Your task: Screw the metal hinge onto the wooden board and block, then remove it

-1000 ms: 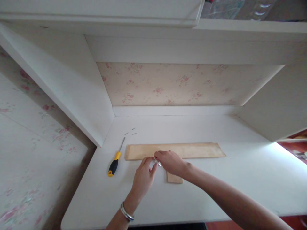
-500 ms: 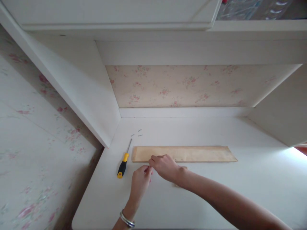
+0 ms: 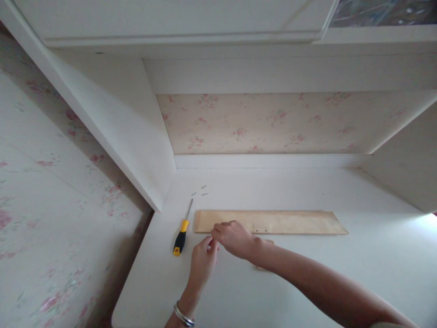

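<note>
Head view, looking down into a white alcove. Both hands meet at the near left end of a long wooden board (image 3: 273,222).

Left hand (image 3: 202,260): comes up from the bottom edge, silver bracelet (image 3: 183,315) at the wrist. Fingers drawn together, tips pinched on a small pale item (image 3: 208,247). Too small and too hidden to name; only a light sliver shows between the two hands.

Right hand (image 3: 234,238): reaches in from the lower right, forearm crossing the table (image 3: 307,282). Fingers curled together over the same spot, tips touching the left hand's. Whether they also grip the small item, cannot tell.

Board: pale tan, unpainted, flat on the table, long side parallel to the back wall. Thin, straight-edged, right end cut at a slant. Two tiny dark dots near its front edge, just right of the right hand. A second, smaller wooden piece (image 3: 264,266) of the same colour peeks out under the right forearm.

Screwdriver (image 3: 182,232): yellow and black handle, thin metal shaft pointing away, lying just left of the board and near the left hand, not touched.

A few small nails or screws (image 3: 201,191) lie scattered beyond the screwdriver tip.

Floral wallpaper (image 3: 273,123) behind.
</note>
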A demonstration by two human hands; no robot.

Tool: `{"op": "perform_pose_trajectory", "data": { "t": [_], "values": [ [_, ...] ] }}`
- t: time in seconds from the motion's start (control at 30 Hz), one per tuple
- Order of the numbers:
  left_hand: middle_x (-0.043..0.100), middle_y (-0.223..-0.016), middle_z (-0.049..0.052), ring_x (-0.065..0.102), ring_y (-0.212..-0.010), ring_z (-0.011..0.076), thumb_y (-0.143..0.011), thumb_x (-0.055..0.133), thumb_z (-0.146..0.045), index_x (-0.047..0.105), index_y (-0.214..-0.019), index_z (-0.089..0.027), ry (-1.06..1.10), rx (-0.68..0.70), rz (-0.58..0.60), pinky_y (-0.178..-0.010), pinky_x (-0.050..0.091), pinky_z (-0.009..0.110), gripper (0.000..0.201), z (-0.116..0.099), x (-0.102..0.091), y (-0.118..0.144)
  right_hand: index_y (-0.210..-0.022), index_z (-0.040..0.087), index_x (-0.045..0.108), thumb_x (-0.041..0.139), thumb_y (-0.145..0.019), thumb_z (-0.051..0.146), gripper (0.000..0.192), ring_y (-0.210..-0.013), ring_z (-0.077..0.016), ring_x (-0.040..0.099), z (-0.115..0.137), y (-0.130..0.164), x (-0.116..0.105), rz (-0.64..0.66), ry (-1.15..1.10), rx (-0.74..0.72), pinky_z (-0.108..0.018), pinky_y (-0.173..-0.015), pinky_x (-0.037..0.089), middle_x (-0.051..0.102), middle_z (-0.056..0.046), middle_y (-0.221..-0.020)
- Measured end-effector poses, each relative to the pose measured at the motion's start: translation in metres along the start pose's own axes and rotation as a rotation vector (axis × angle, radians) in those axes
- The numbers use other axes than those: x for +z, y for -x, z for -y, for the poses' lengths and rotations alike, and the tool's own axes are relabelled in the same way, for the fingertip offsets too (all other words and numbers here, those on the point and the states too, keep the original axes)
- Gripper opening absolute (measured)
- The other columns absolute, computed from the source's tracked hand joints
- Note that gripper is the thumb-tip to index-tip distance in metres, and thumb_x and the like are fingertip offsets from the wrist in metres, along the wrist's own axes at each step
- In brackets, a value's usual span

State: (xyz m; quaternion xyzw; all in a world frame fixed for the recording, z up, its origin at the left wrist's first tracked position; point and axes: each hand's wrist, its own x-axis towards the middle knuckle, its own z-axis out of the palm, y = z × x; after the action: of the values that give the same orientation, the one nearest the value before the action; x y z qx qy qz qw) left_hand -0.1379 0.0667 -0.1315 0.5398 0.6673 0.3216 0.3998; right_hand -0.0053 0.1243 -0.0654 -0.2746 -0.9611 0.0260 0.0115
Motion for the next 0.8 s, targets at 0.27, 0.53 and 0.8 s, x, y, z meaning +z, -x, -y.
{"op": "perform_pose_trajectory", "data": {
  "t": [0.27, 0.53, 0.8],
  "values": [
    [0.057, -0.064, 0.001, 0.044, -0.042, 0.008, -0.08, 0.046, -0.041, 0.053, -0.069, -0.015, 0.27, -0.127, 0.133, -0.035, 0.026, 0.018, 0.029, 0.003, -0.006, -0.007, -0.085, 0.019, 0.059, 0.044, -0.09, 0.017, 0.016, -0.077, -0.0152, 0.054, -0.016, 0.002, 0.001, -0.051, -0.066, -0.209, -0.026, -0.059, 0.036, 0.063, -0.001, -0.086],
    [0.046, -0.052, -0.004, 0.039, -0.039, 0.0076, -0.081, 0.047, -0.05, 0.054, -0.075, -0.015, 0.366, -0.111, 0.112, -0.032, 0.026, 0.017, 0.036, 0.006, -0.007, -0.007, -0.097, 0.019, 0.061, 0.04, -0.091, 0.021, 0.021, -0.083, -0.0123, 0.056, -0.019, -0.002, 0.0, -0.13, -0.45, 0.034, -0.022, -0.072, 0.04, 0.062, -0.003, -0.088],
    [0.047, -0.052, -0.005, 0.037, -0.039, 0.0061, -0.081, 0.049, -0.049, 0.056, -0.079, -0.014, 0.406, -0.086, 0.146, -0.035, 0.024, 0.017, 0.035, 0.01, -0.004, -0.007, -0.086, 0.017, 0.063, 0.041, -0.089, 0.013, 0.022, -0.084, -0.0127, 0.056, -0.018, -0.006, 0.014, -0.192, -0.557, 0.001, -0.023, -0.08, 0.04, 0.065, -0.003, -0.082]
  ]
}}
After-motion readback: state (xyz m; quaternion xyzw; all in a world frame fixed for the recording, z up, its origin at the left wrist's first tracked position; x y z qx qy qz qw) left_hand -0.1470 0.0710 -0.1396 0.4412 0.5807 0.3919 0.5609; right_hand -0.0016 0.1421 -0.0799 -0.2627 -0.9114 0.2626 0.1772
